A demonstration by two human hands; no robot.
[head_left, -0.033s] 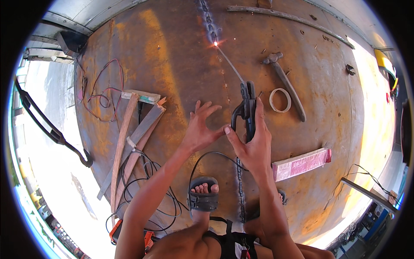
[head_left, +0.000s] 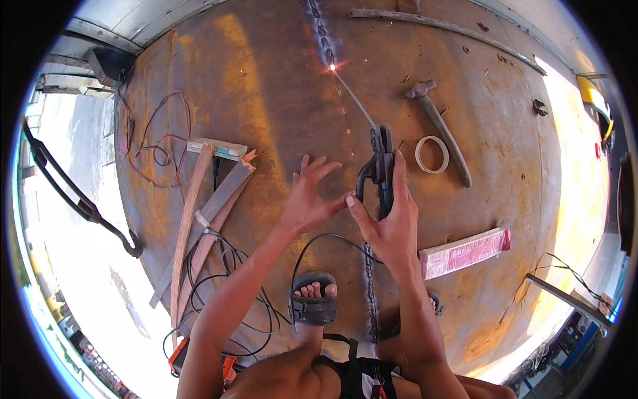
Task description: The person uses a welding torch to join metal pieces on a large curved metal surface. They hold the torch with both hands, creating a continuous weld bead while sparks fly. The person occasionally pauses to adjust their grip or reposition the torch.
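My right hand (head_left: pixel 393 223) is closed round a black electrode holder (head_left: pixel 382 163). A thin grey welding rod (head_left: pixel 355 99) sticks out of its jaws, and the far tip glows bright against the rusty steel plate (head_left: pixel 286 113). Beyond the glow, a dark weld bead (head_left: pixel 321 30) runs along the seam; another bead (head_left: pixel 370 286) lies nearer, beside my sandalled foot. My left hand (head_left: pixel 311 196) hovers open with fingers spread, its thumb close to or touching the right thumb. A black cable (head_left: pixel 319 238) loops across the plate near my right wrist.
To the right lie a hammer (head_left: pixel 442 130), a pale ring (head_left: pixel 431 155) and a pink-and-white box (head_left: pixel 465 253). Wooden strips (head_left: pixel 193 233) and coiled black cables (head_left: pixel 229 263) are on the left, near a thin red wire (head_left: pixel 179 159). A long bar (head_left: pixel 445 26) lies at the far side.
Both hands, the electrode holder and the rod look the same in place. Only the sparks around the glowing tip differ slightly.
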